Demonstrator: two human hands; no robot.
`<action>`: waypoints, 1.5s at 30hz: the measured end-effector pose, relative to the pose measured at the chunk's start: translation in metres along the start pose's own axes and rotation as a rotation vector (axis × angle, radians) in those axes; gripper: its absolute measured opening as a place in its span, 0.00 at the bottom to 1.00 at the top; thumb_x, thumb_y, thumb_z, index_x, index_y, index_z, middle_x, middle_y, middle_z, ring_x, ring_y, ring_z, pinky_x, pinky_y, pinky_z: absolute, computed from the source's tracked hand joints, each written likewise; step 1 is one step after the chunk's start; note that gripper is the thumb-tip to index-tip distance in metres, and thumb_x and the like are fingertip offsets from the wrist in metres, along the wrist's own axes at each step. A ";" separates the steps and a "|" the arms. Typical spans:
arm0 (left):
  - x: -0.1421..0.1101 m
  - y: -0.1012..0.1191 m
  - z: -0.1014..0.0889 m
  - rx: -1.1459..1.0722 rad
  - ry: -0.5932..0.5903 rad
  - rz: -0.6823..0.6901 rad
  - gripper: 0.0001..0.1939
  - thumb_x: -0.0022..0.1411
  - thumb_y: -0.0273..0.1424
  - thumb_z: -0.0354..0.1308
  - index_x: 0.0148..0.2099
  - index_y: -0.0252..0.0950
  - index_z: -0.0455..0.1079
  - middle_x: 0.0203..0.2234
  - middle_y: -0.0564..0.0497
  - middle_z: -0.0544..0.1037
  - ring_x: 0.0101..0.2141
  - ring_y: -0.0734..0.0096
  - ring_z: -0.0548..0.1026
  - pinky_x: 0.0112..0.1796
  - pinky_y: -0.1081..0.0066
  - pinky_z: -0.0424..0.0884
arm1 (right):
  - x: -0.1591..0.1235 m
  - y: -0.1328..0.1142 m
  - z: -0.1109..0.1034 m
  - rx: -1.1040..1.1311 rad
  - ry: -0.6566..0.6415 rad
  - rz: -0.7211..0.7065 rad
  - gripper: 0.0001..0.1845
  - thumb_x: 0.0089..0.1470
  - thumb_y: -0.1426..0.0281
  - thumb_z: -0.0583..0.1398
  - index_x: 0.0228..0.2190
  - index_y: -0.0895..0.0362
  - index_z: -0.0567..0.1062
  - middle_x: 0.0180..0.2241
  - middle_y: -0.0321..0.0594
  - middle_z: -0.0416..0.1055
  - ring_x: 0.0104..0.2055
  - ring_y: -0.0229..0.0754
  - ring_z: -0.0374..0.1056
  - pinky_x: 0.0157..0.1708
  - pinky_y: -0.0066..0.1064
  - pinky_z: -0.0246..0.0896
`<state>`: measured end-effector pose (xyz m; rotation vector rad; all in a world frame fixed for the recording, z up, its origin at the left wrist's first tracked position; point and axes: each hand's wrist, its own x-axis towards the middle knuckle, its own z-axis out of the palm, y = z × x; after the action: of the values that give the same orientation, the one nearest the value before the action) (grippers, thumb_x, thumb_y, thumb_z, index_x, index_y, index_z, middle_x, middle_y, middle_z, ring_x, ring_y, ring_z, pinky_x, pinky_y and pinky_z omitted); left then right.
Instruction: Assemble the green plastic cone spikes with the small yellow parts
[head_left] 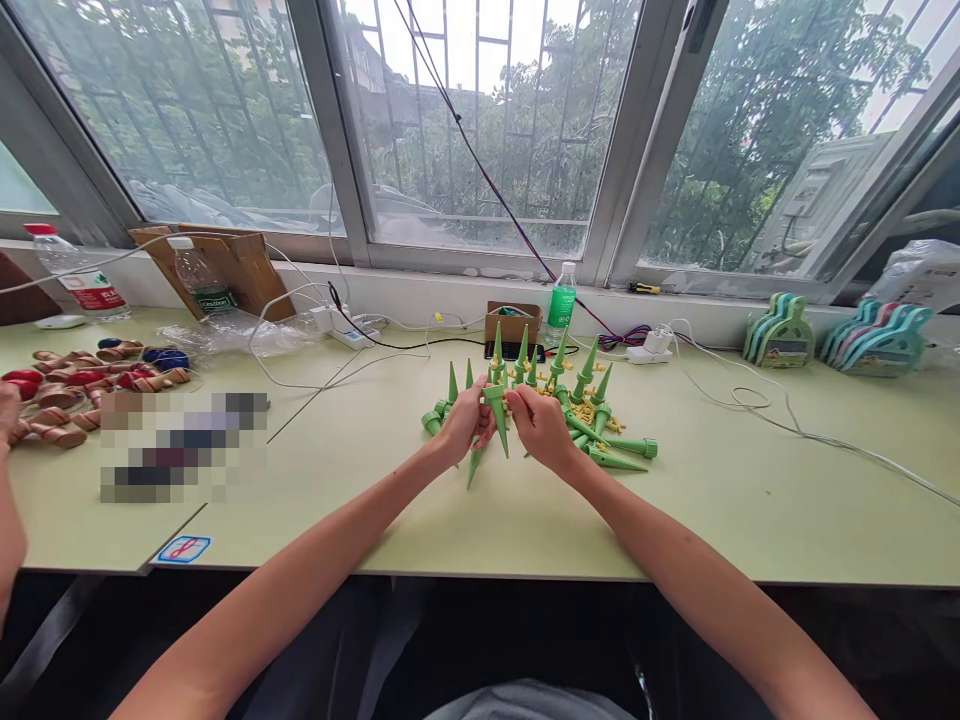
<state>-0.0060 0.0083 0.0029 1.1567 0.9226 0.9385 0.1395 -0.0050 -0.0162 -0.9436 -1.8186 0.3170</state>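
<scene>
My left hand (466, 428) is closed around a green plastic watering spike (496, 412), its point facing down and its wide cap at the top. My right hand (541, 428) is pinched right beside that cap; whatever its fingertips hold is hidden. Behind both hands, several green spikes stand upright with small yellow valves near them. More green spikes (619, 458) lie on their sides to the right of my right hand. A heap of small yellow valves (592, 410) sits among the standing ones. Another spike (474, 468) points down below my left hand.
A phone and a small cardboard box (514, 320) stand behind the spikes, beside a green-labelled bottle (561, 300). White cables cross the pale green table (720, 500). Wooden toys (64, 392) and another person's hand (9, 410) are at far left. Pastel plastic items (780, 332) stand right.
</scene>
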 end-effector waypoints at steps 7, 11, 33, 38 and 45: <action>0.003 -0.004 -0.003 -0.006 -0.067 0.034 0.27 0.63 0.53 0.43 0.23 0.37 0.62 0.10 0.51 0.67 0.10 0.74 0.60 0.12 0.73 0.51 | 0.000 0.001 0.000 0.023 -0.006 0.027 0.20 0.65 0.60 0.47 0.23 0.54 0.53 0.17 0.29 0.51 0.20 0.34 0.45 0.23 0.28 0.43; 0.000 -0.001 -0.002 0.001 -0.067 0.018 0.29 0.64 0.53 0.41 0.22 0.37 0.61 0.10 0.50 0.67 0.09 0.74 0.60 0.12 0.72 0.53 | 0.000 0.001 0.000 0.013 -0.010 0.044 0.20 0.65 0.60 0.47 0.23 0.54 0.53 0.17 0.29 0.51 0.20 0.34 0.45 0.23 0.28 0.44; -0.001 0.003 0.001 0.039 0.054 0.021 0.30 0.63 0.54 0.43 0.19 0.37 0.53 0.06 0.56 0.55 0.08 0.79 0.53 0.13 0.75 0.42 | -0.001 0.001 0.001 -0.045 -0.007 -0.037 0.20 0.65 0.61 0.48 0.22 0.54 0.57 0.18 0.30 0.53 0.20 0.34 0.47 0.24 0.27 0.44; -0.002 0.002 0.001 0.054 0.063 -0.065 0.34 0.63 0.54 0.41 0.13 0.38 0.48 0.04 0.53 0.53 0.07 0.79 0.51 0.13 0.74 0.42 | -0.001 0.001 0.000 -0.059 -0.019 -0.037 0.20 0.65 0.60 0.48 0.23 0.55 0.59 0.19 0.31 0.55 0.21 0.34 0.48 0.24 0.28 0.45; 0.000 0.002 -0.001 0.031 0.017 -0.150 0.34 0.64 0.53 0.40 0.11 0.39 0.47 0.02 0.52 0.48 0.07 0.79 0.47 0.11 0.75 0.40 | 0.000 0.003 0.000 -0.073 -0.021 -0.055 0.20 0.65 0.60 0.48 0.23 0.55 0.61 0.19 0.31 0.55 0.21 0.34 0.49 0.25 0.28 0.46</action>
<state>-0.0073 0.0091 0.0044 1.0912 1.0259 0.8163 0.1407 -0.0032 -0.0182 -0.9417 -1.8824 0.2288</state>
